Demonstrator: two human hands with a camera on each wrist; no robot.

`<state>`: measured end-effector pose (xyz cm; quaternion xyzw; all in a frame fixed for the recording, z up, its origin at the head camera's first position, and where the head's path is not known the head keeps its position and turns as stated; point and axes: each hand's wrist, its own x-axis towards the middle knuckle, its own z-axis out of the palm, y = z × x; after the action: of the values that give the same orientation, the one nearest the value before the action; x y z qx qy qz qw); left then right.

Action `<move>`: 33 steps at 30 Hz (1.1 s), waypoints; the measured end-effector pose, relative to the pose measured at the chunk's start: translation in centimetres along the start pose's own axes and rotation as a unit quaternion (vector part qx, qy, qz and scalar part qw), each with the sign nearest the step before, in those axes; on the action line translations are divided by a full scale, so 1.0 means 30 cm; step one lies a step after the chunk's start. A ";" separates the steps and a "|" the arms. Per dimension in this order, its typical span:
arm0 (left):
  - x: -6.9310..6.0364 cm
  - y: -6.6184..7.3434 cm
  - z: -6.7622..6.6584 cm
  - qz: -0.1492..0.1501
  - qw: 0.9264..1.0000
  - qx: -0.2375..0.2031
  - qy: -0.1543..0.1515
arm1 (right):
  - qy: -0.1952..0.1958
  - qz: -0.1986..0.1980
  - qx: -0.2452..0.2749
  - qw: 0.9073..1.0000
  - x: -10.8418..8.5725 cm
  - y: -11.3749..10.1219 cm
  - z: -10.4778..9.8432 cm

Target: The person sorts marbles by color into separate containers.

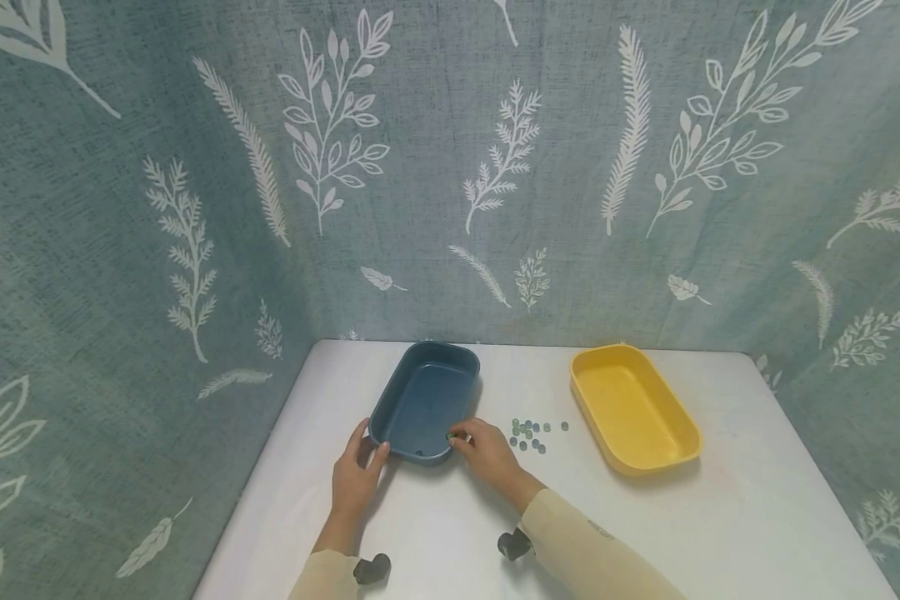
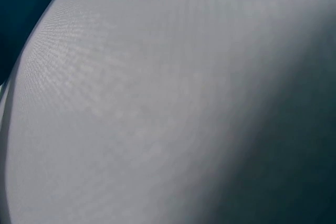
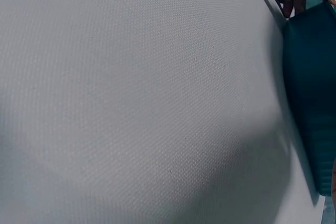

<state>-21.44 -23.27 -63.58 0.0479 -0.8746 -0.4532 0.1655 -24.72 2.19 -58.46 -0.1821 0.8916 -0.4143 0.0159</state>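
Dark-blue, rounded-rectangular tray: long axis runs away from the person, far end angled right. Left hand: fingers grip its near-left corner. Right hand: fingers pinch a small green piece at its near-right rim.

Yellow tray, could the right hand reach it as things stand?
Probably yes; only small low pieces lie between the right hand and the yellow tray, though that hand pinches a green piece.

The blue tray and yellow tray look smooth plastic, the backdrop cloth.
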 end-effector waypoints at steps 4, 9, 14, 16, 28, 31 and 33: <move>0.000 0.003 0.000 -0.003 1.000 -0.001 -0.003 | 0.001 -0.005 0.003 1.000 -0.002 0.001 -0.003; -0.001 0.002 0.000 -0.003 1.000 -0.003 -0.004 | -0.001 -0.012 0.001 1.000 -0.005 0.003 -0.002; -0.001 -0.003 0.000 -0.009 1.000 0.005 -0.008 | -0.005 -0.006 0.001 1.000 -0.005 0.007 0.001; -0.003 -0.002 0.000 -0.013 1.000 0.005 -0.009 | -0.004 -0.008 0.000 1.000 -0.004 0.010 0.003; 0.000 -0.004 0.002 -0.011 1.000 0.001 -0.008 | -0.006 -0.016 -0.001 1.000 -0.005 0.016 0.000; 0.000 -0.003 0.000 -0.008 1.000 -0.001 -0.006 | -0.007 -0.017 -0.003 1.000 -0.005 0.018 0.002; 0.000 -0.004 -0.001 -0.003 1.000 -0.002 -0.004 | -0.008 -0.020 -0.002 1.000 -0.006 0.019 0.002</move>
<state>-21.45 -23.37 -63.67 0.0489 -0.8743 -0.4553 0.1610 -24.70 2.54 -58.94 -0.2031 0.8885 -0.4111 0.0142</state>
